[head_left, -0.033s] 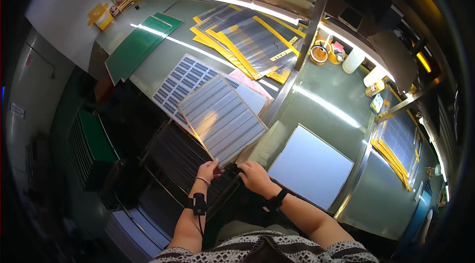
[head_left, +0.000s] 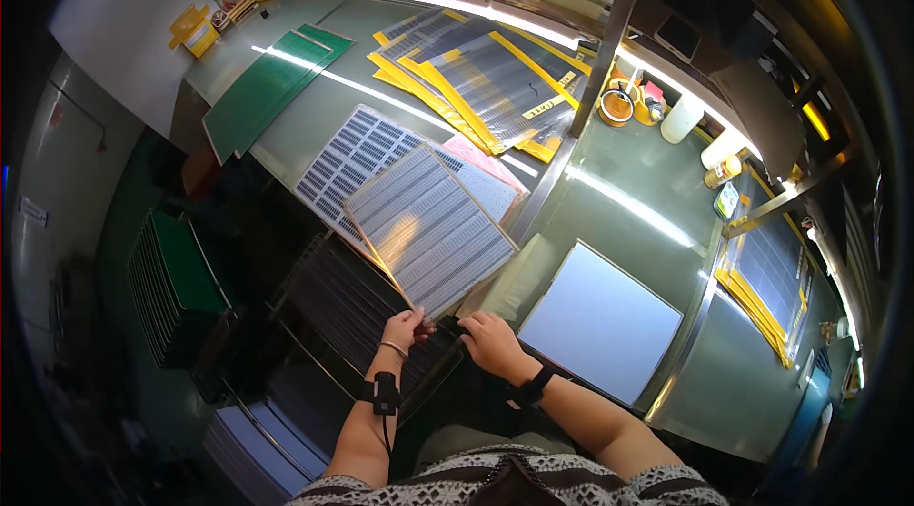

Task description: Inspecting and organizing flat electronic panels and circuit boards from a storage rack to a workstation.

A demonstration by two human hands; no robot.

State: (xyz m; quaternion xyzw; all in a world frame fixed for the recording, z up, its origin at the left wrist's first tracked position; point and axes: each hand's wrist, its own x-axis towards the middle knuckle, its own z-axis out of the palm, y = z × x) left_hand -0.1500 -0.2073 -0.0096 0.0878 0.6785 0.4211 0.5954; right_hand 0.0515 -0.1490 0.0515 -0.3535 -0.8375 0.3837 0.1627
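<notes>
Okay, handling step: left hand (head_left: 402, 329) pinches the striped panel (head_left: 433, 230) at its near corner; panel overlaps the patterned sheet (head_left: 347, 163) on the surface (head_left: 305, 125). Right hand (head_left: 492, 344) curled nearby, can't tell if gripping. Next move calls for two-sided support.

- My left hand (head_left: 404, 328) is holding the top panel (head_left: 428, 230) by its near corner, at the table's (head_left: 284, 137) near edge.
- Under it, a lower panel (head_left: 338, 168) is extending to the left.
- Behind both, framed sheets (head_left: 500, 87) are overlapping toward the far edge.
- Boards (head_left: 262, 97) are lying near the table's left end.
- Right of my right hand (head_left: 495, 349), a separate panel (head_left: 600, 323) is lying by the near edge.
- Right of the framed sheets, containers (head_left: 681, 120) are standing along the far edge.
</notes>
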